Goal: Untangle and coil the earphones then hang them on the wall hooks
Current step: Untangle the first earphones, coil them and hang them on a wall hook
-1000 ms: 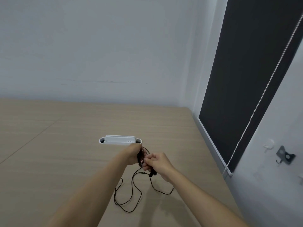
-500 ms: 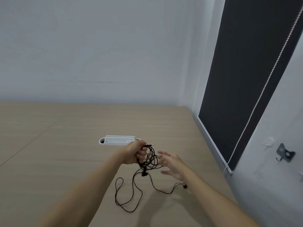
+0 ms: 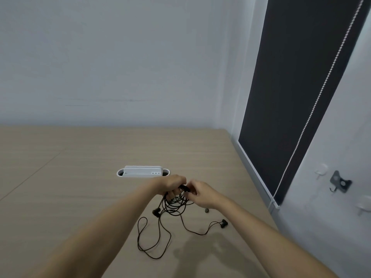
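Black wired earphones (image 3: pixel 172 207) hang in several loops from my left hand (image 3: pixel 170 184), which is closed around the bundle above the wooden table. My right hand (image 3: pixel 200 192) pinches a dark end of the cord right beside the left hand. The rest of the cable trails onto the table in a long loop (image 3: pixel 149 243), and one earbud (image 3: pixel 223 223) lies to the right. On the right wall are a clear hook (image 3: pixel 321 170), a dark metal hook (image 3: pixel 339 182) and another clear hook (image 3: pixel 364 204).
A white cable grommet box (image 3: pixel 143 172) is set in the table (image 3: pixel 80 177) just beyond my hands. A dark roller blind (image 3: pixel 291 97) with a bead chain (image 3: pixel 313 109) covers the window at the right. A small dark round piece (image 3: pixel 206 210) lies under my right wrist.
My right hand, open half a second ago, has closed in on the cord beside my left hand. More loops now hang from the left hand, and an earbud rests on the table to the right.
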Tool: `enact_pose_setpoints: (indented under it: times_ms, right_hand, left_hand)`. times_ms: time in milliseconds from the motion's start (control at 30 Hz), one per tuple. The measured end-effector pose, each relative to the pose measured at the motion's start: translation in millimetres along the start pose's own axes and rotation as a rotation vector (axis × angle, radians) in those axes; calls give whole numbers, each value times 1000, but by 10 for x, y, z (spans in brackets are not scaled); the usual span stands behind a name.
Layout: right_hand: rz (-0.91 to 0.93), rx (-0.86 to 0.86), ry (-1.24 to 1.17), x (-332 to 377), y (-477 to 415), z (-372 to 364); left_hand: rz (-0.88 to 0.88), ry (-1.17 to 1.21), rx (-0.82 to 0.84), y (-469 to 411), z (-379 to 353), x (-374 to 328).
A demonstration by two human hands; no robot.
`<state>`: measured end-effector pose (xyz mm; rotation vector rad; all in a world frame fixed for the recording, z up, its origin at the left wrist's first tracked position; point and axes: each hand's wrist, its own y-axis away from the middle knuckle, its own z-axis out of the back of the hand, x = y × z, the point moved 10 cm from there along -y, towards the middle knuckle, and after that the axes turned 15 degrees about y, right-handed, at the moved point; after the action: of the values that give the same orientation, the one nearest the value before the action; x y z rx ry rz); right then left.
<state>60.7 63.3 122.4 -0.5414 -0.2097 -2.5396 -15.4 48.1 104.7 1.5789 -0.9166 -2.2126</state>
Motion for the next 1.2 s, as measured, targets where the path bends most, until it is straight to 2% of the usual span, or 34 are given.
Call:
enact_pose_setpoints:
  times_ms: [167, 233, 300, 400, 533, 633, 700, 767, 867, 1033, 1200]
  right_hand:
    - [4, 37, 14, 30, 44, -39]
    - [-24, 68, 13, -22, 61, -61]
    - [-57, 104, -8, -103, 88, -69]
    - [-97, 145, -35, -223, 131, 0]
    - [-206, 158, -284, -483, 232, 126]
    - [-290, 129, -402, -702, 312, 139]
    - [-305, 144, -348, -798, 349, 97]
    - [-300, 158, -268, -875, 388, 61]
    - [-271, 83, -228, -949, 436, 152]
    - [-301, -87, -355, -1127, 512, 346]
    - [-346, -113, -401, -1239, 546, 378]
  left_hand:
    - [-138, -63, -109, -53, -34, -223]
    - [-162, 37, -114, -92, -22, -266]
    - [-112, 169, -22, -163, -69, -215]
    - [-76, 222, 139, -257, -205, -152]
    - [-119, 228, 298, -287, -403, -196]
    - [-198, 372, 346, -351, -471, -307]
    - [-228, 430, 318, -433, -513, -363]
    - [-245, 401, 271, -508, -565, -385]
    - [-296, 309, 249, -545, -645, -474]
    - [-342, 185, 224, -529, -689, -599]
    - [-345, 94, 222, -568, -628, -571]
